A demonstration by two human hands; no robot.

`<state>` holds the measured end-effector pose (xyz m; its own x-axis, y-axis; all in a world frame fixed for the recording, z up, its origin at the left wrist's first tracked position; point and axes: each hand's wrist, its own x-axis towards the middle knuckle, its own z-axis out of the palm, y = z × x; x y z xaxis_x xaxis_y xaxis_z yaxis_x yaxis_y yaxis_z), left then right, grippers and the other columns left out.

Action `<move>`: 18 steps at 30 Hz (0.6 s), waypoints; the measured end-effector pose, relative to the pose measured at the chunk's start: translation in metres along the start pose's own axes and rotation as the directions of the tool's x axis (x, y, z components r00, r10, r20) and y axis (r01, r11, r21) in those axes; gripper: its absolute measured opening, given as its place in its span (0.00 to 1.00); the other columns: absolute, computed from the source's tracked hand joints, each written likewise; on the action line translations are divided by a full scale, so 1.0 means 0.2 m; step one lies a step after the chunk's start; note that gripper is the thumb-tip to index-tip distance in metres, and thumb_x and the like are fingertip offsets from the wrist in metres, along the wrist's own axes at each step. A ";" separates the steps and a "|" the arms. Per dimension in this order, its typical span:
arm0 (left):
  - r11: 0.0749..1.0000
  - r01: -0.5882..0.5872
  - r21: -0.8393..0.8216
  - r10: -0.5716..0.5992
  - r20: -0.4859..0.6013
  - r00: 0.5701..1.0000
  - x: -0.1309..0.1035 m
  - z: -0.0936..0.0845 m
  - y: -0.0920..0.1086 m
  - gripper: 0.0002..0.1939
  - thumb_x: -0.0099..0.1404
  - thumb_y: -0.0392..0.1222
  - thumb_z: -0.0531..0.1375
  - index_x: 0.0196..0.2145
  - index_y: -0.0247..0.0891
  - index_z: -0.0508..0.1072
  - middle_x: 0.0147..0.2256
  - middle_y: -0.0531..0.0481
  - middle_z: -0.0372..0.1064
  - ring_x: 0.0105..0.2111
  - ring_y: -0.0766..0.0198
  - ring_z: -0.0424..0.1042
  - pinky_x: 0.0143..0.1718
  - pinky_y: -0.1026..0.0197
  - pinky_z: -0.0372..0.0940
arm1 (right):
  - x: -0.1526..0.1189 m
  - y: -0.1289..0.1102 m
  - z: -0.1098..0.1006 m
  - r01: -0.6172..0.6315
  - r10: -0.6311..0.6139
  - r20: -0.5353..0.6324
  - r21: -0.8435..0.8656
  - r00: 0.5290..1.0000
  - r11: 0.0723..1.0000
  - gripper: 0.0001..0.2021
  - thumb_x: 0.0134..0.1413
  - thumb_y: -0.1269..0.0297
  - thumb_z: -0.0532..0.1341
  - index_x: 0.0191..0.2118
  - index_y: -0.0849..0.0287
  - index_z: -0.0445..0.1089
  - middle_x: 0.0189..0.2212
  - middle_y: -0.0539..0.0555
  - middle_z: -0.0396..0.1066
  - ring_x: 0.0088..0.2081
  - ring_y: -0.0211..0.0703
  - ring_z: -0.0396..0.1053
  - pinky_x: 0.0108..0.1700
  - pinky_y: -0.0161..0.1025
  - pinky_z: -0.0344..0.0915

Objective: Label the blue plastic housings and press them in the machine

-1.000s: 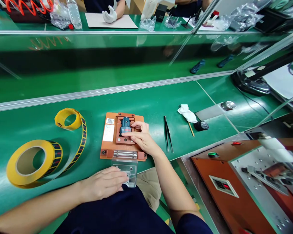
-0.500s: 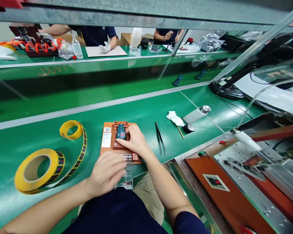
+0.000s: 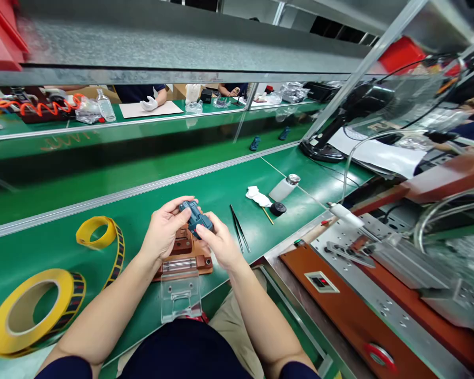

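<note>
A blue-grey plastic part [image 3: 196, 217], which looks like a small housing or battery pack, is held up between both of my hands. My left hand [image 3: 164, 226] grips its upper left end with thumb and fingers. At its lower right end my right hand [image 3: 220, 243] is closed on it, thumb on top. Below them lies a brown fixture [image 3: 181, 243] on the green bench, partly hidden by my hands. Its clear hinged cover [image 3: 180, 297] hangs open toward my body.
Yellow label tape [image 3: 27, 310] trails across the left side. Tweezers [image 3: 239, 229], a white cloth [image 3: 258, 197], a black round cap [image 3: 278, 209] and a dispenser bottle [image 3: 284, 187] lie to the right. A machine with a red button [image 3: 380, 357] stands at far right. Co-workers sit opposite.
The blue-grey part has come out of the fixture and is now raised in both hands. My left hand has moved up from beside the clear cover to grip it. The view has shifted.
</note>
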<state>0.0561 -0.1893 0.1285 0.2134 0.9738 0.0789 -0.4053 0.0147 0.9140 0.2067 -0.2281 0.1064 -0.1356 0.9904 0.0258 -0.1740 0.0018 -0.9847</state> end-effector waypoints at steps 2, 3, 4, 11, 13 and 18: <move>0.999 0.016 -0.028 -0.015 0.015 1.000 0.00 0.02 0.00 0.21 0.57 0.46 0.73 0.47 0.37 0.79 0.48 0.41 0.76 0.45 0.57 0.77 0.44 0.62 0.72 | 0.00 0.00 0.02 -0.042 0.048 -0.035 0.173 0.998 0.984 0.17 0.54 0.49 0.65 0.38 0.55 0.62 0.25 0.43 0.63 0.19 0.28 0.49 0.19 0.27 0.44; 0.999 0.024 -0.042 -0.024 0.018 1.000 0.00 0.03 0.00 0.22 0.56 0.47 0.73 0.47 0.37 0.79 0.48 0.40 0.76 0.45 0.56 0.77 0.44 0.61 0.73 | 0.00 0.00 0.04 -0.051 0.065 -0.053 0.233 0.996 0.971 0.18 0.54 0.49 0.65 0.36 0.55 0.60 0.24 0.43 0.61 0.19 0.27 0.46 0.19 0.26 0.40; 0.998 0.033 -0.054 -0.032 0.020 0.999 0.00 0.03 0.00 0.22 0.55 0.47 0.74 0.46 0.37 0.79 0.48 0.40 0.76 0.45 0.55 0.77 0.43 0.60 0.73 | 0.01 0.00 0.05 -0.059 0.080 -0.066 0.274 0.995 0.960 0.18 0.53 0.49 0.65 0.35 0.55 0.59 0.24 0.42 0.60 0.19 0.26 0.44 0.19 0.26 0.38; 1.000 0.014 0.021 -0.013 -0.022 1.000 0.03 0.02 0.00 0.22 0.55 0.50 0.73 0.44 0.38 0.78 0.42 0.44 0.77 0.37 0.61 0.74 0.36 0.63 0.69 | 0.00 -0.04 0.11 -0.237 0.229 0.072 0.450 0.971 0.861 0.23 0.55 0.39 0.61 0.39 0.55 0.61 0.19 0.43 0.60 0.18 0.28 0.39 0.18 0.26 0.33; 0.992 -0.047 0.114 0.053 -0.053 0.997 0.03 0.01 -0.01 0.17 0.58 0.52 0.71 0.40 0.39 0.77 0.35 0.49 0.75 0.31 0.64 0.70 0.33 0.65 0.66 | -0.01 -0.04 0.14 -0.330 0.274 0.186 0.473 0.944 0.817 0.26 0.55 0.35 0.58 0.41 0.56 0.63 0.19 0.44 0.58 0.18 0.28 0.38 0.17 0.26 0.32; 0.912 -0.138 0.386 0.202 -0.129 0.971 0.03 0.00 -0.01 0.17 0.66 0.52 0.63 0.27 0.38 0.68 0.25 0.56 0.60 0.26 0.68 0.59 0.29 0.66 0.57 | -0.04 0.01 0.18 -0.250 0.241 0.067 0.266 0.968 0.931 0.27 0.60 0.34 0.54 0.39 0.57 0.63 0.23 0.49 0.63 0.19 0.31 0.46 0.18 0.29 0.39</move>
<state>0.0585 -0.1843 0.1272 0.0103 0.9777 0.2099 -0.0565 -0.2090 0.9763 0.1720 -0.2412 0.1099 -0.2383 0.9503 -0.2005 -0.3879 -0.2823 -0.8774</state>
